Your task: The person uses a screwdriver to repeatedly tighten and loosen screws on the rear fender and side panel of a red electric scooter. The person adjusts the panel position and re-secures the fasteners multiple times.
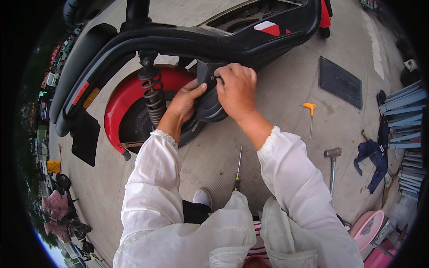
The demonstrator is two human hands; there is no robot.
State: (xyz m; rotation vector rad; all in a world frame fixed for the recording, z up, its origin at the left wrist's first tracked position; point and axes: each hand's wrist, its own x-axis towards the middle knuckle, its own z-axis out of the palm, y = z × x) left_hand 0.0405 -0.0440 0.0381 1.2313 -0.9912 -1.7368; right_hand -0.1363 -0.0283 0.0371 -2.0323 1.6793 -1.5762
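The screwdriver (238,169) lies on the ground (214,165) before the scooter (196,47), with T-handled tool (311,117), hammer (333,161) and panel (340,82) to its right.

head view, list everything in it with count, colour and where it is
scooter: 1, black, across top
large mudguard: 1, red, left of hands
coil-spring shock absorber: 1, grey, before mudguard
plastic cover: 1, black, at hands
flat panel: 1, black, ground right
T-handle driver: 1, yellow-orange handle, right of centre
screwdriver: 1, black-and-yellow handle, lower centre
hammer: 1, grey-brown, right
cloth: dark blue, right of hammer
slats: many, blue-grey, right edge
basin: 1, pink, lower right
parked scooter: at least 1, pink, lower left
concrete ground: grey, throughout
shoe: 1, whitish, lower centre
sleeves: 2, white, lower half
left hand: 1, bare, gripping cover
right hand: 1, bare, curled at cover
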